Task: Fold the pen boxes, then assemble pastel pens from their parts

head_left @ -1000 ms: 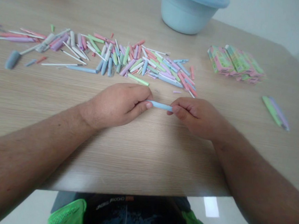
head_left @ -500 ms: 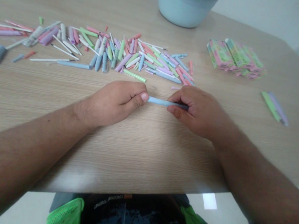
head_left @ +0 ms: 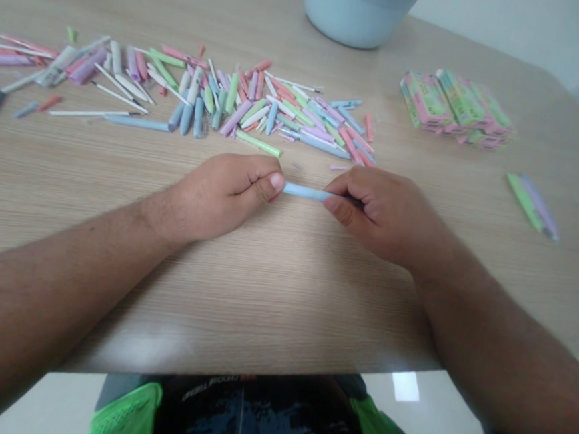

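A light blue pen barrel [head_left: 304,191] is held level just above the table, between both hands. My left hand [head_left: 235,196] closes around its left end, thumb on top. On the other side my right hand [head_left: 382,214] pinches the pen with thumb and index finger, and a dark part lies under those fingers. Both ends are hidden in the hands. Just beyond them lies a long pile of pen parts [head_left: 258,111]: pink, green, purple, white and blue barrels, caps and thin refills.
A light blue tub [head_left: 358,15] stands at the back. Pink and green boxes [head_left: 456,106] are stacked at the back right. Nearer on the right, a green pen [head_left: 524,202] and a purple pen [head_left: 541,207] lie side by side. The table [head_left: 262,308] ends close to my body.
The dark part at the right of the pen shows less now, more covered by my right fingers. Both hands keep their grip and have barely moved.
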Action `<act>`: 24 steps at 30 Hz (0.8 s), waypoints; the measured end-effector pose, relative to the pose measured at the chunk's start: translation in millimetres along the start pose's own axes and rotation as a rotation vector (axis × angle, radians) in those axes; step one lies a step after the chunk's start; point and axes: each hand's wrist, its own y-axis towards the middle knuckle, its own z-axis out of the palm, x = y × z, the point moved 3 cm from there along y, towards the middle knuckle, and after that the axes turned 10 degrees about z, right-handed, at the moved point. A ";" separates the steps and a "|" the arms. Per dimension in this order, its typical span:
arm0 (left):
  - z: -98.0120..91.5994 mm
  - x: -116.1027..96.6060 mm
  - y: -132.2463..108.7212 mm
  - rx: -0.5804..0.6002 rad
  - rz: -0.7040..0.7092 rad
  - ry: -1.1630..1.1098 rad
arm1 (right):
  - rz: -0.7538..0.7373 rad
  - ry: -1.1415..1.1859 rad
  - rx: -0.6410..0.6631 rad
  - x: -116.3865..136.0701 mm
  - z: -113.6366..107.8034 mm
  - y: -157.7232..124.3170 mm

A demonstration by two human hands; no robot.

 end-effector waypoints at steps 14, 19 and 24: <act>3.6 0.5 0.0 -0.034 -0.046 -0.110 | 0.002 -0.006 -0.117 4.2 -7.1 -6.4; 3.2 -0.4 -0.2 -0.027 -0.053 -0.101 | 0.015 -0.011 -0.097 5.1 -6.2 -4.4; 3.6 -0.7 0.4 -0.027 -0.045 -0.089 | 0.000 -0.023 -0.084 6.0 -5.4 -3.7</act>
